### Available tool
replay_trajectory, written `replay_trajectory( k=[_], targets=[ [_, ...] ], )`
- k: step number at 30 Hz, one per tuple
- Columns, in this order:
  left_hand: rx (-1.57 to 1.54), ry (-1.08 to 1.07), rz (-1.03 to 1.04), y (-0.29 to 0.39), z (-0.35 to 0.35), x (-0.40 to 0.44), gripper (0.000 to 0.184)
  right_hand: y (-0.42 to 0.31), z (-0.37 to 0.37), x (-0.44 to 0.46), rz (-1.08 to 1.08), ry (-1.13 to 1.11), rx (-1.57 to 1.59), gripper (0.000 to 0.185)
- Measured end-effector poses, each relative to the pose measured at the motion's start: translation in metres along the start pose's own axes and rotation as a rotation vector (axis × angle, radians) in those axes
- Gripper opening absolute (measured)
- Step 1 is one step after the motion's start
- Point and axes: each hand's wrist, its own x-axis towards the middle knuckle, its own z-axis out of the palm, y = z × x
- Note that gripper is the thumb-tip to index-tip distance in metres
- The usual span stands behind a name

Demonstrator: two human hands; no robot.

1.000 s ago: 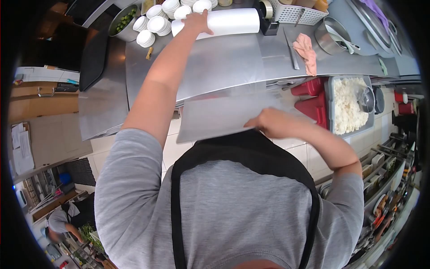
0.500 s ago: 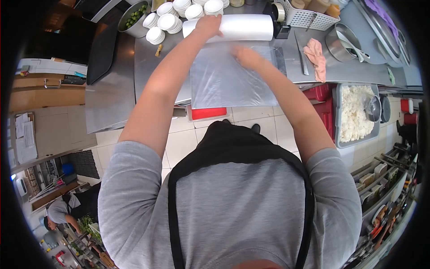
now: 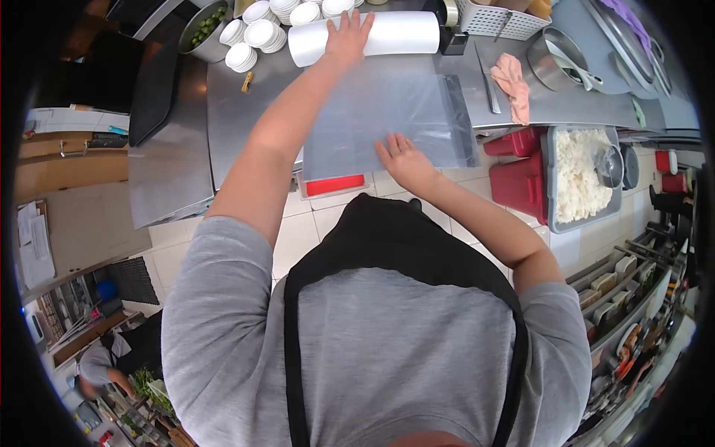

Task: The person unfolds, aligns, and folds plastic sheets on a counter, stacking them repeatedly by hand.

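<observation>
My left hand [image 3: 348, 40] lies on the white plastic roll [image 3: 406, 33] at the back of the counter, fingers spread across it. A clear plastic sheet [image 3: 365, 112] stretches from the roll toward me and over the counter's front edge. Near its front edge, my right hand [image 3: 407, 164] rests on the sheet with thumb and fingers apart. Part of the sheet's left side is hidden behind my left forearm. Along the right side of the sheet runs a darker strip of plastic [image 3: 459, 123].
Stacked white lids [image 3: 261, 33] and a pot of green fruit [image 3: 212, 33] stand back left. Rightward are a knife [image 3: 493, 95], a pink cloth [image 3: 512, 86] and a metal pot [image 3: 555, 59]. Below sit red bins [image 3: 518, 186] and a rice tub [image 3: 581, 179]. Another person [image 3: 100, 365] works far left.
My right hand has come toward me along the plastic sheet to its front edge. The left hand stays on the roll, fingers now more spread. The view has shifted slightly.
</observation>
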Motion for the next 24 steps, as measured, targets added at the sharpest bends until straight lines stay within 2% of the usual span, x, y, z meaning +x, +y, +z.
replay_trajectory(
  k=[1, 2, 3, 4, 5, 6, 7, 10, 12, 14, 16, 18, 22, 24],
  targets=[
    [-0.003, 0.001, 0.002, 0.003, -0.008, 0.0, 0.084, -0.002, -0.02, -0.006, -0.007, -0.05, 0.072, 0.049],
    [0.044, 0.015, -0.046, 0.008, -0.019, -0.002, 0.075, -0.004, -0.037, -0.014, -0.006, -0.052, 0.072, 0.049],
    [0.092, 0.028, -0.094, 0.009, -0.027, -0.003, 0.067, -0.007, -0.054, -0.025, -0.012, -0.165, 0.17, 0.049],
    [0.091, 0.027, -0.095, 0.005, -0.033, 0.002, 0.067, -0.008, -0.069, -0.036, -0.018, -0.277, 0.268, 0.05],
    [-0.037, -0.196, -0.132, 0.0, -0.037, 0.01, 0.079, -0.009, -0.081, -0.045, -0.02, -0.279, 0.269, 0.05],
    [-0.165, -0.419, -0.169, -0.005, -0.039, 0.014, 0.092, -0.01, -0.092, -0.054, -0.064, -0.373, 0.284, 0.048],
    [-0.163, -0.419, -0.174, -0.008, -0.038, 0.014, 0.092, -0.007, -0.104, -0.058, -0.109, -0.467, 0.298, 0.047],
    [-0.155, -0.43, -0.155, -0.022, -0.027, 0.012, 0.088, 0.012, -0.152, -0.051, -0.078, -0.559, 0.429, 0.045],
    [-0.255, -0.462, -0.128, -0.032, -0.007, 0.015, 0.086, 0.039, -0.133, -0.034, -0.061, -0.376, 0.407, 0.044],
    [-0.262, -0.459, -0.13, -0.034, -0.027, 0.015, 0.085, 0.067, -0.11, 0.006, 0.021, -0.458, 0.292, 0.041],
    [-0.269, -0.458, -0.134, -0.034, -0.036, 0.015, 0.084, 0.094, -0.074, 0.036, 0.139, -0.218, 0.3, 0.04],
    [-0.211, -0.409, -0.081, -0.033, -0.036, 0.011, 0.083, 0.104, -0.074, 0.067, 0.122, -0.069, 0.206, 0.044],
    [-0.206, -0.379, -0.099, -0.027, -0.034, 0.004, 0.084, 0.136, -0.019, 0.108, 0.059, 0.011, 0.217, 0.049],
    [-0.143, -0.325, -0.106, -0.023, -0.03, -0.001, 0.084, 0.141, 0.02, 0.108, 0.025, -0.058, 0.134, 0.053]
  ],
)
